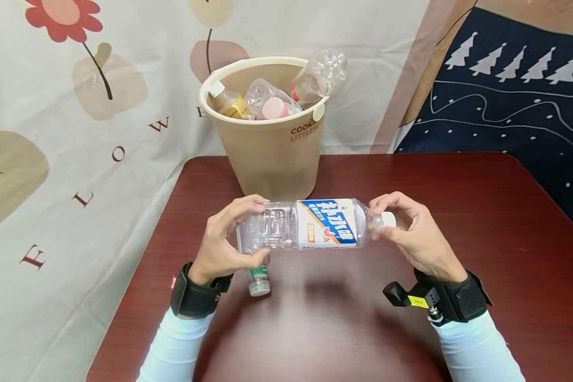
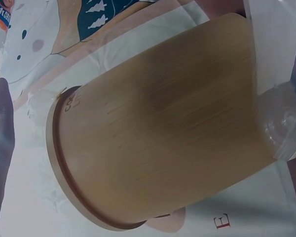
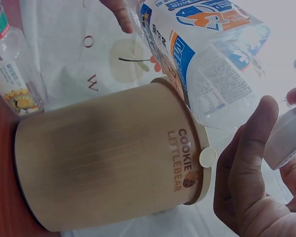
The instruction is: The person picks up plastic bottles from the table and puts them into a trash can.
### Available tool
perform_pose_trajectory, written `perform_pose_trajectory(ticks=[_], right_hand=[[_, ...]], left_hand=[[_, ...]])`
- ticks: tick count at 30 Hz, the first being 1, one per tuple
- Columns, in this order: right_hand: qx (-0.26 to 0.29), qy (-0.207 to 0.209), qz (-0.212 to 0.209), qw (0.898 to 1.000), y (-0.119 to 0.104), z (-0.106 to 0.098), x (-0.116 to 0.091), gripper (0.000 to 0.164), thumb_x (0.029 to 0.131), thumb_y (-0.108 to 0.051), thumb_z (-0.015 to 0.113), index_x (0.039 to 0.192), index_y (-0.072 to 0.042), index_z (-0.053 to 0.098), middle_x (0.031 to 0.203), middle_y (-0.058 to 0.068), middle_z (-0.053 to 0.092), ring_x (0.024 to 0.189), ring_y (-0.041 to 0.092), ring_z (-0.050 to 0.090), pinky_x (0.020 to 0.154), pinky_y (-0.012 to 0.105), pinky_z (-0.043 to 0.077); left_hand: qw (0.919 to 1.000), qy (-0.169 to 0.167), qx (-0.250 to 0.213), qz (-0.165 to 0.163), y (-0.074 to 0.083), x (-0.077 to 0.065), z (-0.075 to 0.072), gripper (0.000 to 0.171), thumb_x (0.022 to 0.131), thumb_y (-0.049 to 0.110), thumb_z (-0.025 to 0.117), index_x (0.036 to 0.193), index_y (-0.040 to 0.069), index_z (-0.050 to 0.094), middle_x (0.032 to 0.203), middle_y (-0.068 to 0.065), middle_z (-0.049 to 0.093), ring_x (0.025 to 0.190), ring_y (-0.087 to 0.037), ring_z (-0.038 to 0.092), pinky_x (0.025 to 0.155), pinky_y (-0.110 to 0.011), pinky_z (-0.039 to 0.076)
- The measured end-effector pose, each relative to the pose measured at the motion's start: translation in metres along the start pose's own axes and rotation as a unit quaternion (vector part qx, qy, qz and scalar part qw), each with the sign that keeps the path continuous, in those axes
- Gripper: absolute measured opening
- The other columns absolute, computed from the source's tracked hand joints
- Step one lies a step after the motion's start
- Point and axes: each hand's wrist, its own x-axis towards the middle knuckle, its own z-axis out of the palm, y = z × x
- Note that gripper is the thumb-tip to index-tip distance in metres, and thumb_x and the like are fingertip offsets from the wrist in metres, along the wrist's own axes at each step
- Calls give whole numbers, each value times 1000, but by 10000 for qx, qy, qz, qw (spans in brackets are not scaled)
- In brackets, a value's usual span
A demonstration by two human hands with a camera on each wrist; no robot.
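Observation:
A clear plastic bottle [image 1: 327, 224] with a blue, white and orange label is held sideways above the table, its white cap [image 1: 388, 219] to the right. My left hand [image 1: 229, 233] grips its base end, fingers on top and thumb below. At the neck, just beside the cap, the fingers and thumb of my right hand [image 1: 417, 233] pinch it. Behind my left hand lies a second clear bottle [image 3: 15, 74] with a green band, its capped end toward me; the head view hides much of it.
Beyond the hands stands a beige bucket [image 1: 272, 154] holding several plastic bottles, one of which [image 1: 320, 77] sticks out over the right rim. The dark red table [image 1: 482, 223] extends right of it. A printed cloth [image 1: 138, 95] hangs behind.

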Motion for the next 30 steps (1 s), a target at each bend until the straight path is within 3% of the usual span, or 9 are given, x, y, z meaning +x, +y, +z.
perform_pose_trajectory(ticks=[8, 15, 17, 24, 27, 30], right_hand=[[-123, -58, 39, 9999, 0, -1, -3, 38, 84, 22, 54, 108, -6, 64, 113, 5, 59, 100, 18, 56, 77, 22, 58], [-818, 195, 575, 9948, -6, -3, -2, 33, 89, 11, 59, 118, -5, 61, 114, 5, 59, 92, 15, 62, 79, 23, 58], [-980, 305, 680, 9924, -7, -4, -1, 36, 89, 9, 60, 122, -5, 59, 113, 5, 60, 92, 14, 63, 80, 24, 59], [-1306, 369, 512, 9894, -10, -11, -2, 32, 91, 7, 58, 122, -1, 58, 110, 5, 64, 94, 14, 69, 79, 24, 58], [-1732, 302, 619, 9825, -13, -14, -3, 25, 93, 2, 58, 118, -3, 60, 110, 5, 64, 93, 12, 69, 80, 22, 57], [-2136, 176, 739, 9740, -15, -16, -4, 21, 95, -3, 58, 116, -5, 61, 110, 2, 65, 91, 12, 69, 81, 20, 57]], left_hand=[[9998, 64, 99, 179, 2, 1, -1, 54, 73, 13, 80, 113, -14, 55, 115, -26, 60, 109, -23, 60, 84, -22, 55], [9996, 104, 196, 165, 0, 4, -3, 56, 74, 16, 79, 114, -14, 55, 115, -24, 61, 106, -21, 60, 81, -20, 54], [9996, 165, 171, 128, 1, 4, -5, 56, 71, 9, 79, 115, -15, 54, 116, -21, 62, 104, -20, 61, 78, -20, 54], [9965, 831, -41, -72, 12, 6, -24, 64, 56, -9, 73, 115, -21, 52, 119, -11, 64, 95, -18, 63, 72, -19, 56], [9919, 1262, -92, -138, 21, 15, -36, 65, 54, -13, 70, 115, -22, 51, 117, -14, 64, 92, -18, 64, 72, -20, 56], [9858, 1652, 228, -198, 33, 32, -48, 64, 53, -14, 69, 115, -21, 53, 114, -14, 64, 93, -20, 62, 73, -21, 56]])
